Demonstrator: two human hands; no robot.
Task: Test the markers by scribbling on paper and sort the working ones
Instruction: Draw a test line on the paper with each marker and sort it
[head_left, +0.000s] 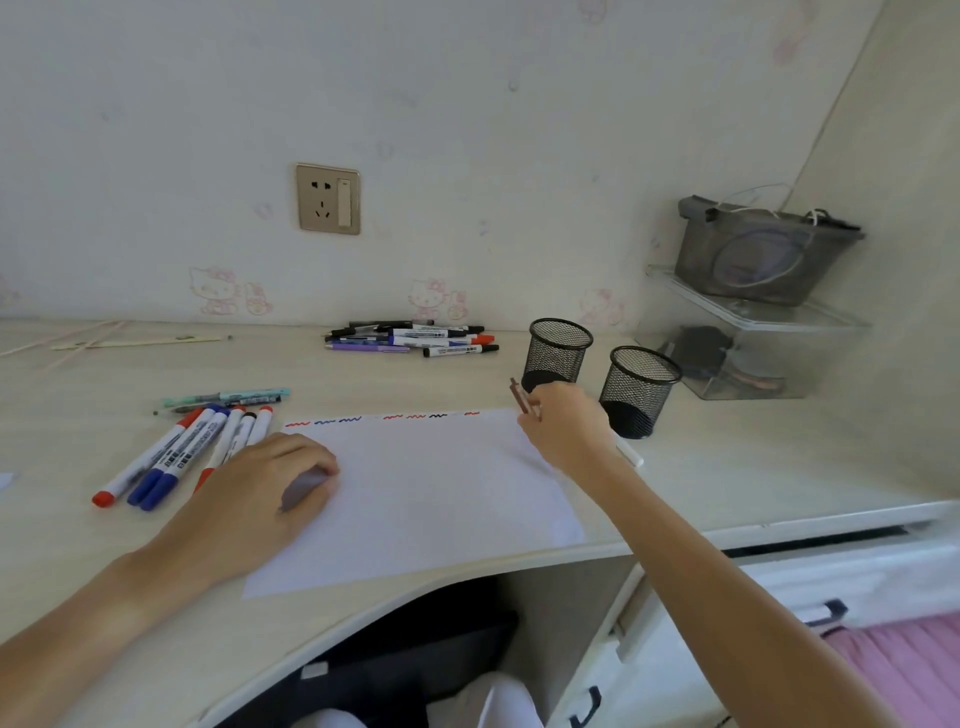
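A slim brownish pen is pinched in the right hand at the far right corner of the white sheet of paper, which is pressed flat by the loosely curled left hand. Red, blue and black test squiggles are seen along the sheet's top edge. Tested red- and blue-capped markers are laid left of the sheet; an untested heap is judged to remain by the wall. Two black mesh cups appear empty.
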